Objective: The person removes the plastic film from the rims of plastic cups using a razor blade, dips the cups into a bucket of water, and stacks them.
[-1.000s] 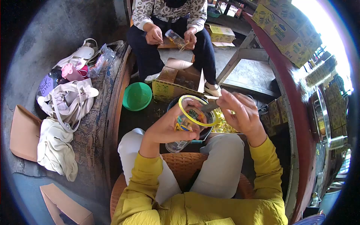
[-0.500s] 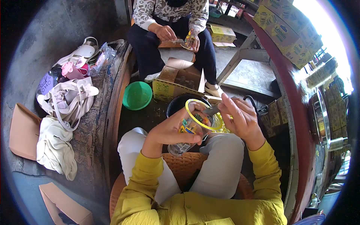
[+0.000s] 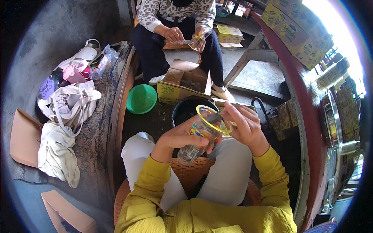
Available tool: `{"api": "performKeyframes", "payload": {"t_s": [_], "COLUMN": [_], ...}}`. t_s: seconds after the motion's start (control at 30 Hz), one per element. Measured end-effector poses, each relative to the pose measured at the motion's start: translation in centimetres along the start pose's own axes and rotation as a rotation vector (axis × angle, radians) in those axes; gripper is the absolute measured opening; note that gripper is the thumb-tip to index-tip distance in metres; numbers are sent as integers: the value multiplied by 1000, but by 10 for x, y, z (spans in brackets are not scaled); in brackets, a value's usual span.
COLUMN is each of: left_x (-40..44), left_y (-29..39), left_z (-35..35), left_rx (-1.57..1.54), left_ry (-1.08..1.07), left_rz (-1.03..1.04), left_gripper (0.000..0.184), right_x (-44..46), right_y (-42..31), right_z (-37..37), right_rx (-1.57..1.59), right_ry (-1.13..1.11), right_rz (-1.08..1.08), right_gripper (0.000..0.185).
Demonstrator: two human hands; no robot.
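My left hand (image 3: 182, 134) is wrapped round a clear printed plastic cup (image 3: 190, 153), tilted with its mouth up and to the right. A yellow ring (image 3: 199, 112) runs round the cup's rim. Between thumb and fingers, my right hand (image 3: 244, 126) grips a knife whose flat grey blade (image 3: 214, 118) lies across the cup's mouth, at the rim. My right fingers hide the handle. Below and beyond the cup stands a dark bucket (image 3: 182, 110), partly covered by my left hand and the cup.
Opposite sits a person whose hands (image 3: 175, 35) hold a blade and a similar cup (image 3: 200, 37). Between us are an open carton (image 3: 175, 91) of clear cups and a green basin (image 3: 142, 99). Bags (image 3: 74, 101) lie on the left bench; a red-edged table (image 3: 311, 116) stands right.
My left hand and the cup have shifted slightly right and down, and the cup has turned a little. My right hand has moved slightly with the knife. The other person's hands have shifted a little.
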State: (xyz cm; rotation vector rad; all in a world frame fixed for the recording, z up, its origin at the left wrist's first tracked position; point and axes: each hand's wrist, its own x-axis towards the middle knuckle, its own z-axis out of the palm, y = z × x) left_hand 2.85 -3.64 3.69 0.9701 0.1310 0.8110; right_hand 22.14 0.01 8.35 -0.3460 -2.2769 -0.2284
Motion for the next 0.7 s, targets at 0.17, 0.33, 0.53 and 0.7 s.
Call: {"api": "performKeyframes", "payload": {"t_s": [0.17, 0.33, 0.53, 0.7], "left_x": [0, -1, 1, 3], "left_y": [-8, -16, -13, -2], "left_z": [-4, -2, -8, -17], "left_rx": [-114, -330, -230, 218], "left_ry": [-29, 18, 5, 177], "left_rz": [-31, -77, -64, 149], "left_gripper": [69, 83, 81, 67], "right_x": [-3, -5, -3, 10], "right_y": [1, 2, 3, 8], "right_z": [1, 4, 1, -6], "right_rx": [66, 73, 57, -39], "right_ry": [-47, -39, -81, -88], "right_rz": [18, 5, 28, -4], "right_gripper": [56, 57, 58, 61]}}
